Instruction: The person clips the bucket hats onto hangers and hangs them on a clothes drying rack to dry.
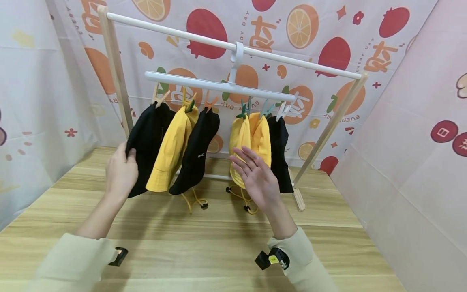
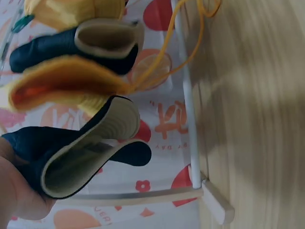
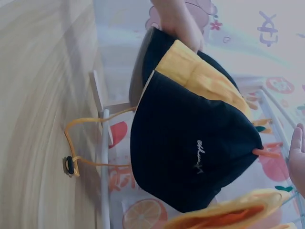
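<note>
My left hand (image 1: pixel 122 172) grips the side of the leftmost black bucket hat (image 1: pixel 148 142), whose pale lining (image 2: pixel 71 169) shows in the left wrist view. Beside it hang a yellow bucket hat (image 1: pixel 170 150) and a black one with white script (image 1: pixel 197 156). Fingers straight and palm turned up, my right hand (image 1: pixel 257 178) overlaps the right-hand yellow hat (image 1: pixel 260 132) in the head view and holds nothing. Another black hat (image 1: pixel 280 150) hangs at the far right. Coloured clothespins (image 1: pixel 210 104) fix the hats to a white hanger (image 1: pixel 219 86).
The hanger hooks over the white rail (image 1: pixel 299 63) of a wooden-legged rack (image 1: pixel 116 69) on a wood-grain table (image 1: pixel 204 251). Yellow cords with black toggles (image 1: pixel 204 205) dangle under the yellow hats. A fruit-print cloth (image 1: pixel 339 24) stands behind, with pale cloth at both sides.
</note>
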`<action>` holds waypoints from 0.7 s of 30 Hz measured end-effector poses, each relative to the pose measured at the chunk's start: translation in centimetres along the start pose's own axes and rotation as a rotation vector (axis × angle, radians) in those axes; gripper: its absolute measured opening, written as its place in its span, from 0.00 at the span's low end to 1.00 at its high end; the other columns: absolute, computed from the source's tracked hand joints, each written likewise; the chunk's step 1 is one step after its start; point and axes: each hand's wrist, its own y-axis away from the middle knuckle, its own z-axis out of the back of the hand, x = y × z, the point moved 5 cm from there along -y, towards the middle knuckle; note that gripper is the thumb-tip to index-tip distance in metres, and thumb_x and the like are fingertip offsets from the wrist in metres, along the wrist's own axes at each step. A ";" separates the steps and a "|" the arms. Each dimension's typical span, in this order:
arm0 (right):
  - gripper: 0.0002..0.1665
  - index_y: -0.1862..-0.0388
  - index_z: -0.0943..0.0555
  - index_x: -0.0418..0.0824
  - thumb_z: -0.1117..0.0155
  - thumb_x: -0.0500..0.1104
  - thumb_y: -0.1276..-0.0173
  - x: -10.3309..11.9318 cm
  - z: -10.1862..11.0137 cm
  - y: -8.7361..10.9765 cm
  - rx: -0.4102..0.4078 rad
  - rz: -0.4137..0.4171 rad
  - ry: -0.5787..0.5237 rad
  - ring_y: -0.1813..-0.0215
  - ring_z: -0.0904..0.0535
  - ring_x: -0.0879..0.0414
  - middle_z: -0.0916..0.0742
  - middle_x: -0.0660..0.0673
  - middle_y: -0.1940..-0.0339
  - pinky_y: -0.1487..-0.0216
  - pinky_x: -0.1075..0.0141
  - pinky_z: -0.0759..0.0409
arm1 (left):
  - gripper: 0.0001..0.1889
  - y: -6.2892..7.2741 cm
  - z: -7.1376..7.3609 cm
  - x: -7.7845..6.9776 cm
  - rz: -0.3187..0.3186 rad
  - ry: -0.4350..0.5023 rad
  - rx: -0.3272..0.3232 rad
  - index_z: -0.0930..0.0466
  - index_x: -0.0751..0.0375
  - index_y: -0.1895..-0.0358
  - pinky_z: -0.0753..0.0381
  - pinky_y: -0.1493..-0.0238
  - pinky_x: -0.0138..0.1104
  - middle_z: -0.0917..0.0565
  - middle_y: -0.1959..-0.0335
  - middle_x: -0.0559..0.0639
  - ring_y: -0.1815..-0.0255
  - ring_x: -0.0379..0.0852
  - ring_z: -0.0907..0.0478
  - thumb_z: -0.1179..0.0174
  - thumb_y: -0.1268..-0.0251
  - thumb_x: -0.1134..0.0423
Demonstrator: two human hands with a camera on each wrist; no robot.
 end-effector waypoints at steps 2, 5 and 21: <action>0.25 0.38 0.34 0.35 0.73 0.45 0.22 0.1 0.1 0.4 0.006 0.012 -0.009 0.36 0.37 0.45 0.30 0.38 0.38 0.35 0.58 0.46 | 0.20 0.3 -0.7 0.0 -0.002 -0.005 0.069 0.37 0.73 0.39 0.39 0.50 0.58 0.30 0.46 0.75 0.47 0.72 0.35 0.59 0.28 0.63; 0.26 0.38 0.34 0.35 0.75 0.45 0.22 0.1 0.2 0.9 0.005 0.003 -0.007 0.36 0.37 0.45 0.30 0.39 0.38 0.34 0.58 0.46 | 0.27 0.8 -1.5 0.1 0.010 -0.001 0.160 0.44 0.72 0.34 0.40 0.50 0.59 0.32 0.44 0.75 0.46 0.73 0.36 0.58 0.29 0.56; 0.26 0.36 0.37 0.29 0.77 0.37 0.24 4.7 4.1 4.8 0.008 0.106 0.143 0.36 0.38 0.40 0.31 0.34 0.37 0.36 0.54 0.44 | 0.36 1.4 -0.9 1.5 -0.016 0.022 0.272 0.50 0.69 0.31 0.38 0.50 0.60 0.37 0.40 0.76 0.44 0.72 0.37 0.57 0.30 0.46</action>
